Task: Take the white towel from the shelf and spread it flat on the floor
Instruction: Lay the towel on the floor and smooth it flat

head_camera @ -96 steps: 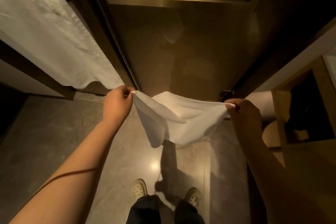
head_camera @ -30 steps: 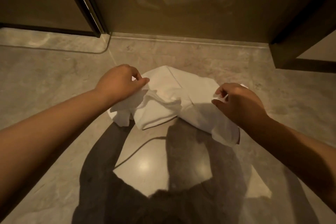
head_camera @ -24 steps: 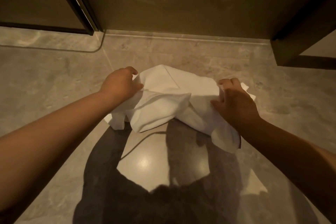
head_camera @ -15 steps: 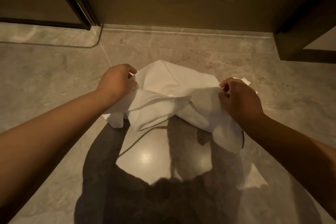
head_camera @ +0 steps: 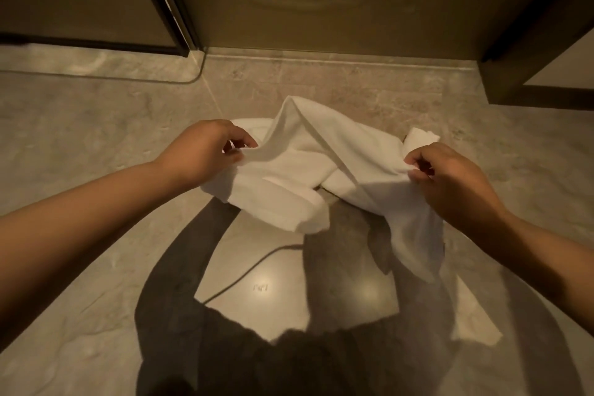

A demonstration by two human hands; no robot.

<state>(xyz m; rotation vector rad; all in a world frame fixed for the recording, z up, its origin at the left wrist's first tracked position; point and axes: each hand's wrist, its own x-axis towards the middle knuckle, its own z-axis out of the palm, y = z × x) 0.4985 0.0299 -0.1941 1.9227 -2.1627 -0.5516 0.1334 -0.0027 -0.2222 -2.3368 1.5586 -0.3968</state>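
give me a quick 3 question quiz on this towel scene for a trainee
1. True or false: the towel lies flat on the floor.
2. Which hands pinch the towel? A) left only B) right only C) both
3. Fill in: the towel is bunched and ____, not spread.

Key
1. False; it is still rumpled and partly lifted.
2. C; the left hand and the right hand each grip an edge.
3. folded

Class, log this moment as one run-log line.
stage: spreading | white towel: bunched, folded, not flat | left hand: pinching left edge | right hand: pinching right edge | floor: tiled
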